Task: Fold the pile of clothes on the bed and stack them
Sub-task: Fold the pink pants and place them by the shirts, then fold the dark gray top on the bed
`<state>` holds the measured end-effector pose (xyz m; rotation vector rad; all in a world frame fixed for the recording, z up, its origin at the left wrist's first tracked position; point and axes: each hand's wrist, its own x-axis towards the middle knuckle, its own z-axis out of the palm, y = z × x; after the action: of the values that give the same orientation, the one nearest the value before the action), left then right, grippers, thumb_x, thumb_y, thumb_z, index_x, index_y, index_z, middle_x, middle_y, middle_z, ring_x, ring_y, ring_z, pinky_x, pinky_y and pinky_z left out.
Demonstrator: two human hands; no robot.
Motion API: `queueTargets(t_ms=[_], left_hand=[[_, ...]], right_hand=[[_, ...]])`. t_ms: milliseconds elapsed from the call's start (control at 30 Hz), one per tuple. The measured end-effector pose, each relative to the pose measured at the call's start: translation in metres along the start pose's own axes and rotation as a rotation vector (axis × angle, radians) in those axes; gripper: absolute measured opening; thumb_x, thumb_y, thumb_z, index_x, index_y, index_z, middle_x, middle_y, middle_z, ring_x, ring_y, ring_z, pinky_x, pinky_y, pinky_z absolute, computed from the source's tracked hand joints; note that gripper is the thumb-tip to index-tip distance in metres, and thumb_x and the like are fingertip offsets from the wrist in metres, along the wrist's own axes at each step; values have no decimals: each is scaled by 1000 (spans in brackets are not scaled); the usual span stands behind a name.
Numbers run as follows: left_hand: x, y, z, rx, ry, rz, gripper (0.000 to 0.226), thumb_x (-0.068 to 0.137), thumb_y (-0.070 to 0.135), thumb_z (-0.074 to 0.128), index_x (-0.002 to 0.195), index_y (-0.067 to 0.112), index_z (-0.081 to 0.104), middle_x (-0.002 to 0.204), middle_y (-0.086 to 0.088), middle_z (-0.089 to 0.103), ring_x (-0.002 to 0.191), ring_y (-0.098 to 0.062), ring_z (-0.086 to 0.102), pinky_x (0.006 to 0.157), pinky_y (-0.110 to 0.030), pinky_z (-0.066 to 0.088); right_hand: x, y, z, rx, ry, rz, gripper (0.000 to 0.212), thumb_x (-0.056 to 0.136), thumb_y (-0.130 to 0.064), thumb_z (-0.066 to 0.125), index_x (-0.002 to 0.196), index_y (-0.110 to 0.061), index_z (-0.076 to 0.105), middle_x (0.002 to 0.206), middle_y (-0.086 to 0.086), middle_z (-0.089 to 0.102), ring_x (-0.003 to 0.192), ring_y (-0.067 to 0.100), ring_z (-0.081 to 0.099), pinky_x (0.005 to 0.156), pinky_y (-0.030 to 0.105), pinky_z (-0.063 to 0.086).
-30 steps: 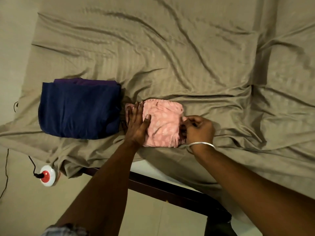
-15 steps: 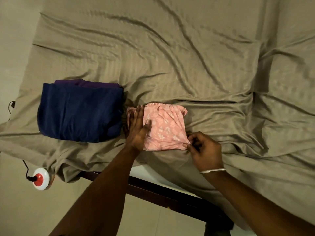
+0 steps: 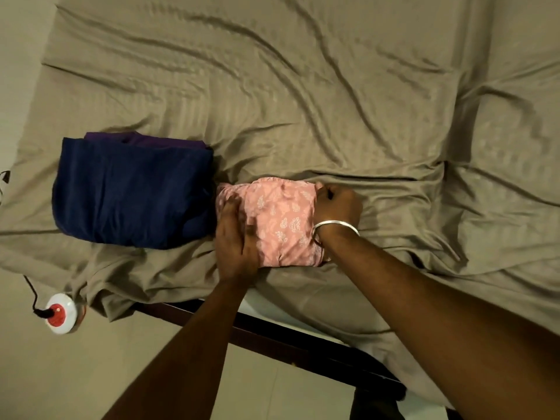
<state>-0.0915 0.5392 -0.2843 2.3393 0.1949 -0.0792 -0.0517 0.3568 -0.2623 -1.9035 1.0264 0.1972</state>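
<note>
A folded pink garment with a white print [image 3: 281,222] lies on the bed near its front edge. My left hand [image 3: 235,241] rests flat on the garment's left part, fingers straight and pressing down. My right hand [image 3: 336,207], with a silver bangle at the wrist, has its fingers curled around the garment's far right corner. Just left of the pink garment sits a stack of folded clothes: a navy blue piece [image 3: 130,192] on top, with a purple piece [image 3: 145,139] showing under its far edge.
A wrinkled tan bedsheet [image 3: 303,86] covers the bed and hangs over the front edge. The dark wooden bed frame [image 3: 303,344] runs below my arms. On the floor at the left lies a white round device with a red button [image 3: 59,312] and a black cable.
My right hand has moved from the pink garment's near right corner up to its far right corner. My left hand slid slightly toward me while staying on the garment.
</note>
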Motion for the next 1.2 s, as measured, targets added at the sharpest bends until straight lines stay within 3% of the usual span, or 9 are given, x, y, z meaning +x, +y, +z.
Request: queueTargets(t_ms=[67,167,367,533,633,733,900,1067,1200], left_hand=[[-2,6,-2,26,46,25,50,101,37,38,145,13,43,151,-6,42,140,-19,37,115,-48,32],[0,17,-3,145,107,93,48,100,40,35,139,16,51,148,-5,48,140,-19,39,114,-55,26],[17,58,9,350,-243,540,50,92,34,40,140,27,52,149,2,47,145,-23,31,119,-48,10],[60,85,28,681,-610,872,40,91,43,39,116,30,67,128,4,59,132,-23,45,109,-54,26],[77,87,30,768,-695,999,30,92,43,43,96,24,67,110,2,58,116,-23,51,103,-51,34],[78,96,32,859,-721,994,37,90,43,39,88,25,71,103,2,63,106,-24,58,98,-55,41],[58,138,70,869,-676,869,36,86,40,40,97,20,68,100,-4,68,94,-31,64,89,-45,47],[21,204,144,728,-552,781,35,81,35,43,108,24,63,110,0,65,98,-28,62,86,-42,44],[-18,276,230,652,-591,713,44,81,37,57,124,28,57,130,5,55,114,-25,56,93,-44,40]], right_hand=[[-14,-1,-7,23,146,-55,30,99,-25,50,101,-3,70,103,23,68,99,40,60,76,36,35],[-51,13,-9,85,327,-107,27,92,-30,54,91,-5,64,94,19,63,90,37,57,77,38,38],[-91,37,8,95,133,-9,29,92,-33,53,103,-11,66,95,12,70,89,34,64,71,34,45],[-89,39,-6,173,107,42,37,91,-47,52,99,-12,60,89,8,71,84,31,65,65,30,38],[-83,42,-9,166,-60,143,16,91,-24,60,101,-10,57,87,10,69,85,34,64,64,31,32],[-69,48,-17,189,-187,188,7,86,-8,58,92,-11,57,82,12,67,83,37,61,66,34,36],[-31,66,-72,203,-226,124,14,82,-10,65,76,-20,57,69,7,64,75,31,62,69,33,43],[53,112,-177,231,109,37,8,79,-10,66,80,-18,63,76,4,71,77,24,67,74,34,52],[125,172,-296,-34,329,-69,14,77,-9,66,90,-16,66,93,9,66,89,32,64,78,38,52]])
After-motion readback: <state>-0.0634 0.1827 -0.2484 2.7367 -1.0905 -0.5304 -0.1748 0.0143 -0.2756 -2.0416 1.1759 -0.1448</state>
